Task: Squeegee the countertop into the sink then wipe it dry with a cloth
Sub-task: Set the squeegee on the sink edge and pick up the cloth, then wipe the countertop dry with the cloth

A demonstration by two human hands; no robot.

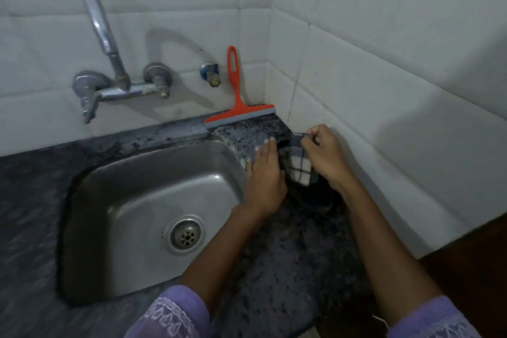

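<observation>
Two lilac sleeves (175, 313) at 6 o'clock, forearms reaching up toward the corner. Dark speckled desk (288, 269) underneath, steel sink (131, 200) set into it at 8 o'clock. Left hand (264, 178) laid flat on the desk just beside the sink's right rim, fingers (267, 145) straight and together, gripping nothing, touching the cloth's left edge. Right hand (325, 156) at 2 o'clock of it, fingers curled, pinching the top edge of a checked grey-and-white cloth (300, 166) hanging between the two hands, close against the tiled side wall (384, 107). Farther back, at 12 o'clock, orange squeegee (237, 107) standing on the desk, blade down, handle leaning on the back tiles. Chrome tap (109, 63) at 10 o'clock.
</observation>
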